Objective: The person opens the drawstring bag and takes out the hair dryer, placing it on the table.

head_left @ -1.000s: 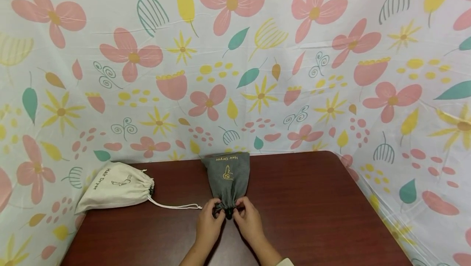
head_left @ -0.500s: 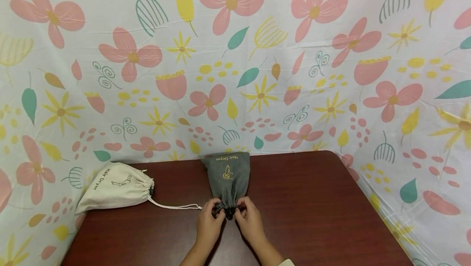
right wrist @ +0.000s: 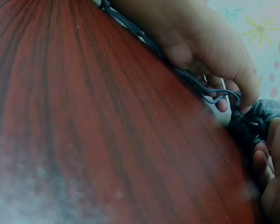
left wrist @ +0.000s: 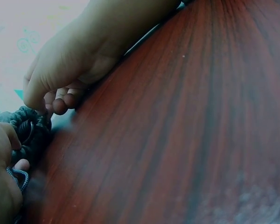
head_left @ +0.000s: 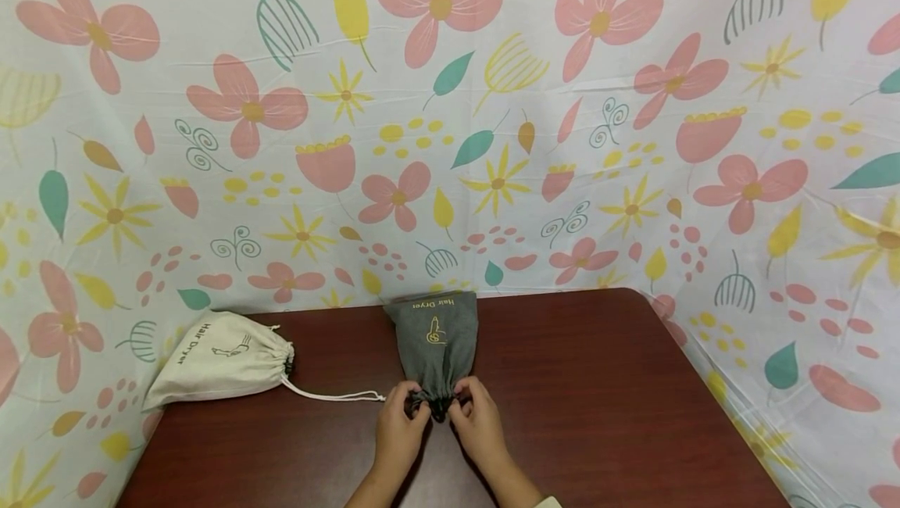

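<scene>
A dark grey drawstring bag [head_left: 437, 340], printed "Hair Dryer" in yellow, lies on the table with its gathered mouth [head_left: 439, 405] toward me. My left hand [head_left: 398, 426] pinches the left side of that mouth between thumb and fingers. On the opposite side, my right hand [head_left: 480, 423] pinches the cloth the same way. Something black shows inside the narrow opening; its kind is hidden. A grey cord [right wrist: 144, 37] runs from the bag beneath my left hand in the right wrist view. Another loop of cord [left wrist: 22, 178] hangs by my left hand in the left wrist view.
A cream drawstring bag [head_left: 228, 359], also printed "Hair Dryer", lies at the table's left edge. Its white cord [head_left: 337, 395] stretches toward my left hand. The dark red wooden table [head_left: 598, 398] meets a flower-printed curtain [head_left: 436, 141] behind and at both sides.
The gathered mouth of the grey bag has shifted very slightly toward me between the hands. Both hands keep their pinch almost in place.
</scene>
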`<control>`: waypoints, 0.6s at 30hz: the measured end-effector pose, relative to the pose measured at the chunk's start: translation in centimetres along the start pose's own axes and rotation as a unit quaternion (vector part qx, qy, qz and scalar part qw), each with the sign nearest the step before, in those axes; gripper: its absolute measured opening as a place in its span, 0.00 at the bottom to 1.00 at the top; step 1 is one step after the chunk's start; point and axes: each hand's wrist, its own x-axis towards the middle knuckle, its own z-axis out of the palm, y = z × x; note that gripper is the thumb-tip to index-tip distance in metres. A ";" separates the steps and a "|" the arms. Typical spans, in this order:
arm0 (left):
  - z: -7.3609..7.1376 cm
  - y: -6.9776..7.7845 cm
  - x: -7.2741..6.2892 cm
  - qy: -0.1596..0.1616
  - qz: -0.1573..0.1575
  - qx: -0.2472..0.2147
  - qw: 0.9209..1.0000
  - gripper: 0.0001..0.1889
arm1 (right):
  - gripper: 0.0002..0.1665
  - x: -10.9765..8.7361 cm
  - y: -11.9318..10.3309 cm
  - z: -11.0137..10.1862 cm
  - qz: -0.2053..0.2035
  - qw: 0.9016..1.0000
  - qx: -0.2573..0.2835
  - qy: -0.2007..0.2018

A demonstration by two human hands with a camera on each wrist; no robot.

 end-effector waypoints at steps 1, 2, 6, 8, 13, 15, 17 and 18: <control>0.0 0.0 0.0 0.001 0.001 0.000 1.000 0.16 | 0.15 0.0 0.0 0.0 0.001 1.000 0.002 -0.001; 0.0 0.0 0.0 0.002 0.001 0.000 1.000 0.16 | 0.15 0.0 0.1 0.0 0.002 1.000 0.005 -0.002; 0.0 0.0 0.0 0.009 0.005 -0.005 1.000 0.16 | 0.16 0.0 0.1 0.0 0.018 1.000 0.016 -0.006; 0.1 -0.1 0.1 0.012 0.006 -0.006 1.000 0.16 | 0.17 0.1 0.1 0.0 0.027 0.999 0.022 -0.005; 0.0 -0.1 0.1 0.016 0.009 -0.005 1.000 0.15 | 0.18 0.1 0.1 -0.1 0.040 0.999 0.032 -0.001; 0.0 0.0 0.0 0.016 0.007 -0.002 1.000 0.15 | 0.17 0.1 0.0 -0.1 0.043 0.998 0.034 0.001; -0.1 0.0 0.0 0.017 0.006 0.002 1.000 0.15 | 0.17 0.1 0.0 -0.1 0.045 0.998 0.036 0.003; -0.1 0.1 0.0 0.018 0.006 0.005 1.000 0.15 | 0.17 0.1 0.0 -0.1 0.047 0.998 0.037 0.004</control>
